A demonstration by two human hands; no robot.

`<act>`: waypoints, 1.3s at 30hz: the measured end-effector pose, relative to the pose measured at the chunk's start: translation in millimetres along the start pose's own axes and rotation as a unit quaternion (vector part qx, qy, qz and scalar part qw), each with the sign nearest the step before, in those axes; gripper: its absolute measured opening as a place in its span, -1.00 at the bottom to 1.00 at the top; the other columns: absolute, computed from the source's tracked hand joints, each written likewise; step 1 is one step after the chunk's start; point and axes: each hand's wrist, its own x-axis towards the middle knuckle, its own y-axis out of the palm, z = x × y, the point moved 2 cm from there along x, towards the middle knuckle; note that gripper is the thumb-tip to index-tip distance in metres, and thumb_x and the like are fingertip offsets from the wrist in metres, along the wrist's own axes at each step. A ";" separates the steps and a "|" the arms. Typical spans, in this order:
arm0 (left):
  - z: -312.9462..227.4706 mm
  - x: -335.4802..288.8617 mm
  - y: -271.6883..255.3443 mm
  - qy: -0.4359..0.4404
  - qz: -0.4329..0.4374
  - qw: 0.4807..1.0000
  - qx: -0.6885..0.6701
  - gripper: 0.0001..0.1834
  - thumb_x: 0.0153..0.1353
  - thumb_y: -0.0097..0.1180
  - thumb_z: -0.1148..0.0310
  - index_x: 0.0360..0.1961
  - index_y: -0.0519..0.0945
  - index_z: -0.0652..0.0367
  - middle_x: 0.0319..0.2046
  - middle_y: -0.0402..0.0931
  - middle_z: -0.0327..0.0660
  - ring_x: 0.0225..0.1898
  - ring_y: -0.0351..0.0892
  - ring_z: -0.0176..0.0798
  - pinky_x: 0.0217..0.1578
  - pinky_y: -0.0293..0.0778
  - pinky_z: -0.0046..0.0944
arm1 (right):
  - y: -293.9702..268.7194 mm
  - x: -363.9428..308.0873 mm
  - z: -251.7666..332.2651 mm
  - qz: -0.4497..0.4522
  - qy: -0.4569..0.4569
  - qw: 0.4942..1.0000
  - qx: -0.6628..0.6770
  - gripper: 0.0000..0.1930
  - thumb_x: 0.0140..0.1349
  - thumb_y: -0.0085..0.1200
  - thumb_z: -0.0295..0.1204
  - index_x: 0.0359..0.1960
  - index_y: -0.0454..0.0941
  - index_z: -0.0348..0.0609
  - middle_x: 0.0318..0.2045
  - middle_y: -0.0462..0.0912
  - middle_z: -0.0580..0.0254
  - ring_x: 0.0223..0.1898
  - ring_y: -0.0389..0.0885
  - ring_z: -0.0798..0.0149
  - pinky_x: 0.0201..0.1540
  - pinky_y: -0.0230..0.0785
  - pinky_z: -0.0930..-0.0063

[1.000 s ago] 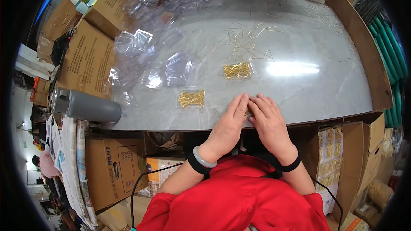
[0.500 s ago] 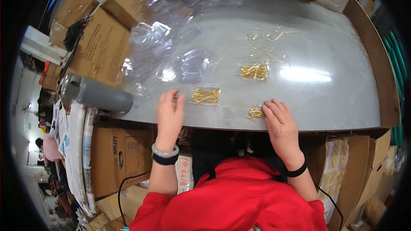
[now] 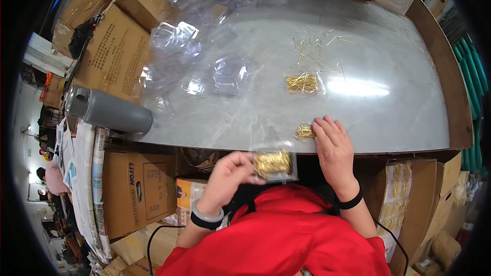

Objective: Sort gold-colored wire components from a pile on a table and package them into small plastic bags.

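My left hand (image 3: 231, 175) pinches a clear plastic pack of gold wire pieces (image 3: 272, 164) by its left side. The pack is lifted off the table and hangs just past its near edge, in front of my body. My right hand (image 3: 333, 144) lies flat with fingers stretched at the table's near edge. Its fingertips touch or partly cover a small bundle of gold wire pieces (image 3: 304, 131); what lies under the palm is hidden. Farther back, another clear pack filled with gold wire pieces (image 3: 302, 84) rests on the table.
Loose bent gold wires (image 3: 319, 53) are scattered behind the packs. Many clear plastic cases (image 3: 176, 38) are heaped at the far left. A grey bottle (image 3: 110, 110) lies on its side by the left edge. Cardboard walls (image 3: 444, 66) border the grey table (image 3: 399, 117).
My left hand has taken hold of the pack that lay on the table and brought it toward me, over the near edge. My right hand has stayed by the small bundle.
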 end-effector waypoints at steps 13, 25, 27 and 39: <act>47.8 9.4 26.0 -0.073 0.065 0.994 -0.045 -0.92 0.46 0.01 0.52 -0.23 0.48 0.31 -0.06 0.54 -0.15 -0.04 0.61 -0.34 0.03 0.65 -0.28 | -1.7 -15.8 29.6 0.057 -0.027 0.997 0.036 -0.56 0.10 0.17 -0.63 0.08 0.59 -0.26 0.15 0.60 0.04 0.25 0.53 -0.04 0.34 0.34 0.00; 28.9 -3.7 32.3 0.036 0.088 0.995 0.036 -0.93 0.46 -0.06 0.59 -0.24 0.42 0.33 0.13 0.45 -0.01 0.00 0.63 -0.23 0.02 0.70 -0.16 | -9.8 -36.8 45.5 0.050 -0.075 0.981 0.170 -0.57 0.10 0.24 -0.64 0.07 0.60 -0.24 0.13 0.62 0.04 0.24 0.55 -0.10 0.29 0.43 0.00; 16.0 7.2 36.9 0.077 0.093 0.991 0.053 -0.93 0.46 -0.07 0.60 -0.23 0.42 0.34 0.15 0.43 0.00 -0.02 0.64 -0.22 -0.01 0.71 -0.17 | -9.9 -23.1 44.7 0.017 -0.073 0.983 0.169 -0.57 0.11 0.23 -0.65 0.07 0.60 -0.25 0.12 0.63 0.02 0.22 0.56 -0.11 0.27 0.45 0.01; 0.2 29.2 44.8 0.397 -0.181 0.678 0.592 -0.65 0.28 0.26 0.36 0.02 0.63 0.34 -0.08 0.67 0.08 -0.22 0.62 0.13 -0.16 0.52 -0.07 | 16.2 6.5 37.2 -0.012 -0.024 0.992 0.122 -0.63 0.21 0.17 -0.64 0.08 0.58 -0.25 0.09 0.61 0.05 0.23 0.53 -0.10 0.32 0.39 -0.01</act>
